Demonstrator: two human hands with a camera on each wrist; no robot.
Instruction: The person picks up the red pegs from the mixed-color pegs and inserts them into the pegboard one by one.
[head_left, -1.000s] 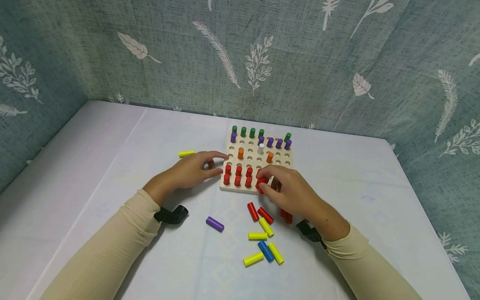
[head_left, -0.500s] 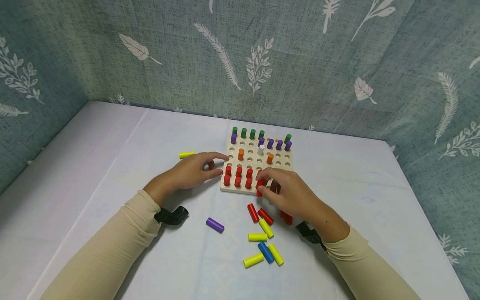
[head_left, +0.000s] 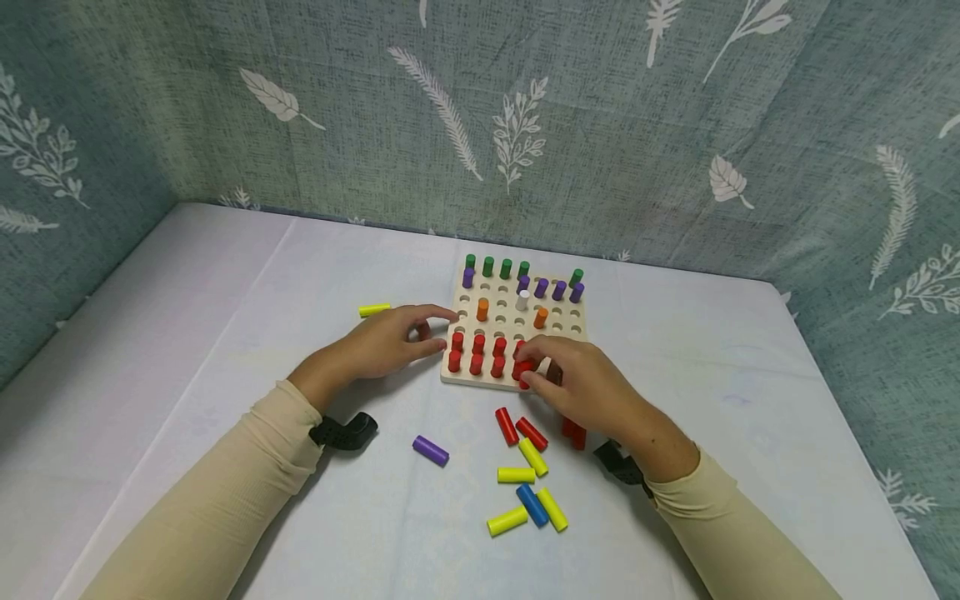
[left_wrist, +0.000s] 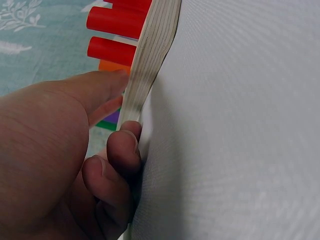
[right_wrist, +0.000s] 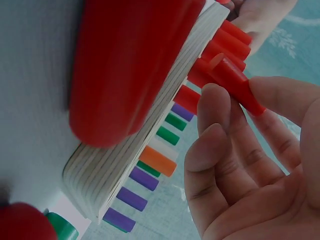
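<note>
A wooden pegboard (head_left: 480, 382) lies on the cloth, its front left holes filled with two rows of red pegs (head_left: 477, 364). Above its front edge, my right hand (head_left: 581, 379) pinches a red peg (right_wrist: 235, 82) between thumb and fingers, close beside the standing red ones. My left hand (head_left: 386, 342) rests at the board's left edge, thumb and forefinger stretched toward it. In the left wrist view, its fingertips (left_wrist: 125, 150) lie along the board's side, with other fingers bent loosely. The right hand hides part of the board's front right corner.
Green pegs (head_left: 506, 268), purple pegs (head_left: 542, 288), orange pegs (head_left: 482, 310) and a white peg (head_left: 522, 300) stand farther back. Loose red (head_left: 506, 426), yellow (head_left: 516, 475), blue (head_left: 532, 505) and purple (head_left: 431, 451) pegs lie in front. A yellow peg (head_left: 374, 310) lies behind the left hand.
The red peg in my right hand has tipped slightly, upright half a second ago and slanted now. That hand shifts only a little; the left hand stays at the board's edge.
</note>
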